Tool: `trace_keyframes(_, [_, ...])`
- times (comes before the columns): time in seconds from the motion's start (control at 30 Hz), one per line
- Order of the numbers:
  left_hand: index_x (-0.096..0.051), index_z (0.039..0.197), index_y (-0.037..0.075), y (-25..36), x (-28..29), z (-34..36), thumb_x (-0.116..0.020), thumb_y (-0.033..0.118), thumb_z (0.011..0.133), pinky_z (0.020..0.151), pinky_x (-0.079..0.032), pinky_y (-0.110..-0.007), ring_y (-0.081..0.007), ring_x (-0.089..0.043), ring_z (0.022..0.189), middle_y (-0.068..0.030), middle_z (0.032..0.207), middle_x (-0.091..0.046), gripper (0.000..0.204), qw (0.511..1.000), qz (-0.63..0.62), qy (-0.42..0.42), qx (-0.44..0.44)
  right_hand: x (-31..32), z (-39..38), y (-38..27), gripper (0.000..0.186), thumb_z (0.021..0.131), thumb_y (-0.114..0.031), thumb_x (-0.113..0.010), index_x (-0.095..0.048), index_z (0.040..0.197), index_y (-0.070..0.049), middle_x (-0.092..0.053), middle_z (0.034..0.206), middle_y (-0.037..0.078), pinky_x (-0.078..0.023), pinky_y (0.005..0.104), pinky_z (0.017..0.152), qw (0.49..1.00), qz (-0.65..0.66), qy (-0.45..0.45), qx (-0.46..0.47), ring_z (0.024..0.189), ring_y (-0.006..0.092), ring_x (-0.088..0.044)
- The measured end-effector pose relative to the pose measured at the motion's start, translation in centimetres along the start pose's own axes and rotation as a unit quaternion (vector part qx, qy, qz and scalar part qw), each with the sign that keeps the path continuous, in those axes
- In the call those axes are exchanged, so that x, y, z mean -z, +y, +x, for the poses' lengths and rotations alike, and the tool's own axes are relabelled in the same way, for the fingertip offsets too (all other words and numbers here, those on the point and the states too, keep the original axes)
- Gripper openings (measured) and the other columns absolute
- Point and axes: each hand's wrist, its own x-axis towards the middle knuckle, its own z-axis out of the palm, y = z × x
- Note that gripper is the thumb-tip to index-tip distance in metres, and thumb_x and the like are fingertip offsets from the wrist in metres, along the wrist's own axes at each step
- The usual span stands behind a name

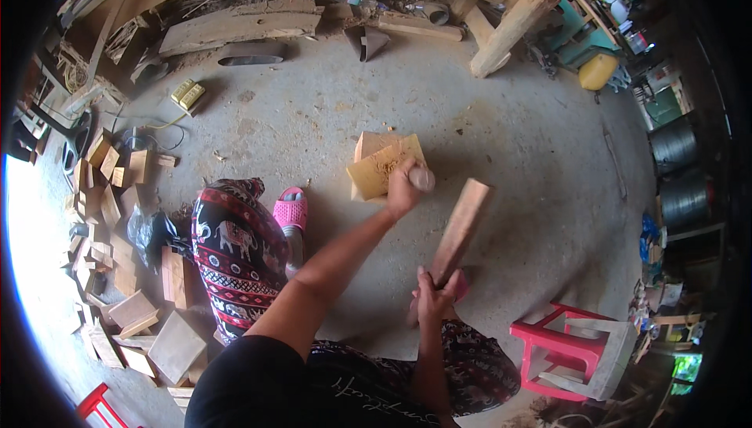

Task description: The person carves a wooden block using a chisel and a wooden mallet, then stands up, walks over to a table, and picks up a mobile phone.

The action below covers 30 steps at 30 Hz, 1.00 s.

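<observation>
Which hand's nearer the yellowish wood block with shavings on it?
Left. The left hand is at the right edge of the block, gripping a round-ended handle; contact with the block is unclear. The right hand is farther back toward the person, around a long wooden bar.

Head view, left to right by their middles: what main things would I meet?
Wood offcuts → left pink sandal → yellowish board → wooden bar → red stool → dark metal drums

open floor [305,107] behind wooden block [364,180], red stool [540,337] right, wood pieces [176,347] left
</observation>
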Motion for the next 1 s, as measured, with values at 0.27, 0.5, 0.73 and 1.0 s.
trace_keyframes(0.27, [-0.059, 0.082, 0.009, 1.0, 4.9, 8.2, -0.076, 0.004, 0.076, 0.058, -0.044, -0.028, -0.0091, -0.052, 0.064, 0.0024, 0.075, -0.058, 0.019, 0.961, -0.186, 0.047, 0.198, 1.1, -0.7, -3.6, 0.043, 0.083, -0.011, -0.071, -0.042, 0.114, -0.002, -0.051, 0.080, 0.005, -0.045, 0.0246, 0.044, 0.991, 0.131, -0.002, -0.009, 0.054, 0.0099, -0.048])
trace_keyframes(0.5, [-0.056, 0.081, 0.010, 0.5, 2.2, 3.7, -0.074, -0.001, 0.077, 0.061, -0.044, -0.026, -0.0080, -0.053, 0.070, 0.0034, 0.077, -0.056, 0.022, 0.972, -0.203, 0.024, 0.112, 0.9, -0.7, -3.6, 0.043, 0.081, -0.012, -0.075, -0.043, 0.108, -0.001, -0.051, 0.083, 0.007, -0.045, 0.0245, 0.044, 0.997, 0.071, 0.016, -0.001, 0.053, 0.0098, -0.049])
trace_keyframes(0.73, [-0.056, 0.089, 0.007, 0.4, -1.5, -2.7, -0.069, -0.002, 0.073, 0.070, -0.047, -0.036, -0.0247, -0.056, 0.079, -0.0088, 0.084, -0.055, 0.023, 0.997, 0.022, 0.040, -0.065, 2.1, -1.6, -1.9, 0.049, 0.082, -0.008, -0.070, -0.043, 0.120, 0.007, -0.057, 0.094, 0.014, -0.051, 0.0251, 0.059, 0.975, 0.048, 0.089, 0.196, 0.071, 0.0152, -0.058])
trace_keyframes(1.0, [-0.057, 0.092, 0.006, -2.5, -3.8, -3.9, -0.065, -0.002, 0.070, 0.073, -0.046, -0.037, -0.0334, -0.055, 0.084, -0.0141, 0.088, -0.053, 0.024, 0.961, -0.266, 0.062, 0.033, 1.0, -0.4, 3.5, 0.047, 0.082, -0.011, -0.074, -0.048, 0.117, 0.006, -0.059, 0.100, 0.014, -0.051, 0.0277, 0.064, 0.969, -0.109, 0.111, 0.189, 0.071, 0.0160, -0.060])
